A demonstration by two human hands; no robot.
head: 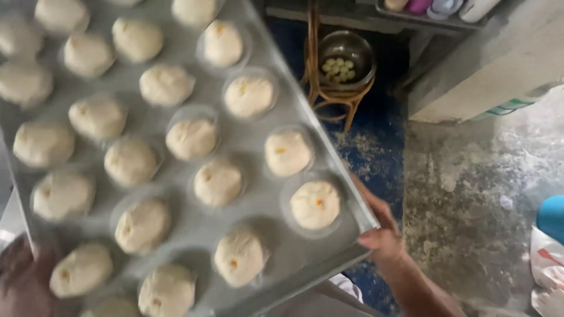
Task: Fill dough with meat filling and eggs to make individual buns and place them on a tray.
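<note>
Gripping the tray (267, 132) at opposite edges, both hands (382, 238) are closed; all dough balls (191, 139) sit raw.

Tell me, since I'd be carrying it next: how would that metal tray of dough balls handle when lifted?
The metal tray looks rigid, so it likely won't sag. Loaded with many dough balls, it is probably heavy; the right hand and left hand grip opposite edges. Tilted as it is, the soft balls might slide.

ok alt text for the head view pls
A large grey metal baking tray of round pale dough balls is held by the right hand at its corner and the blurred left hand; a metal bowl sits behind.
</note>
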